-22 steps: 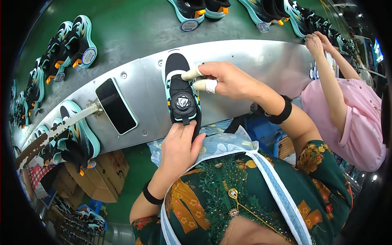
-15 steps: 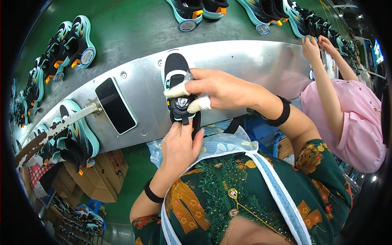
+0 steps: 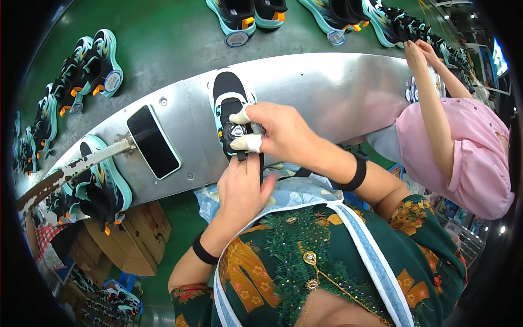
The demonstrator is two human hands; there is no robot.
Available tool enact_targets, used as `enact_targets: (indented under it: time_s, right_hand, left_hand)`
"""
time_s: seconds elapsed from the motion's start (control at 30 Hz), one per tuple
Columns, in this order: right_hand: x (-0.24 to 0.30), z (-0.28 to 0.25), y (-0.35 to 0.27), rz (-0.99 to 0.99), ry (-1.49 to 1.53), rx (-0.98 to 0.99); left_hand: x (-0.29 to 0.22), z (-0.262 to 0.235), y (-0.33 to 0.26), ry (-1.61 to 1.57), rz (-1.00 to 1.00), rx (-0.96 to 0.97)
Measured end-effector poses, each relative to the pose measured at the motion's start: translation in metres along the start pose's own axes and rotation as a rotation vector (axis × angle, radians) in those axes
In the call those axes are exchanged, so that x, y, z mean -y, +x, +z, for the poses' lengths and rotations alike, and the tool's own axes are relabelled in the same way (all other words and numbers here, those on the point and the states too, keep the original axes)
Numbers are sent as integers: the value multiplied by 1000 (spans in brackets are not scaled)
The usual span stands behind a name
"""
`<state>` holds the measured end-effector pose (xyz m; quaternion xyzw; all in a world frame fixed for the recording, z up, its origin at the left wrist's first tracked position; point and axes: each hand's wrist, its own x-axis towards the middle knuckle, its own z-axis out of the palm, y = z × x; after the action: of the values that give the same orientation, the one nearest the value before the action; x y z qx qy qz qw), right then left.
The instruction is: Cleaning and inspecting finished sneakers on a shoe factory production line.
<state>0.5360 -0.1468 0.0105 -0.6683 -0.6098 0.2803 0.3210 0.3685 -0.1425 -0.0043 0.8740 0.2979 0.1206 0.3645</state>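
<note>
A black, white and mint-green sports shoe (image 3: 227, 84) lies on the metal work surface in front of me, its toe pointing away. On its upper sits a round dial (image 3: 238, 131). From the right, my right hand (image 3: 280, 131) closes its fingers around the dial; pale covers wrap its fingertips. My left hand (image 3: 238, 185) is at the near end of the shoe, fingers against the black tab (image 3: 242, 156) just below the dial. Its thumb is blurred by motion, and part of the shoe's opening is hidden beneath it.
A phone (image 3: 154, 141) lies left of the shoe, beside a worn metal bar (image 3: 81, 166). Several matching shoes (image 3: 103, 174) stand at the left edge. More tagged shoes (image 3: 234, 22) line the green conveyor (image 3: 169, 38). A co-worker in pink (image 3: 452, 152) works at the right.
My right hand has shifted, its fingertips now closer together around the dial. My left thumb has moved. Shoes on the conveyor have slid left, and the co-worker's hands have moved slightly.
</note>
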Motion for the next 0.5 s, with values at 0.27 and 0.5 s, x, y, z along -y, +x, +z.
enact_targets:
  time_s: [0.27,0.5]
  right_hand:
    - [-25,-71,33,61,71,61]
    - [-66,-111,94,81,-338,-95]
  left_hand:
    - [58,-63,47,138,116,-289]
    - [108,-133,169,541,162,-820]
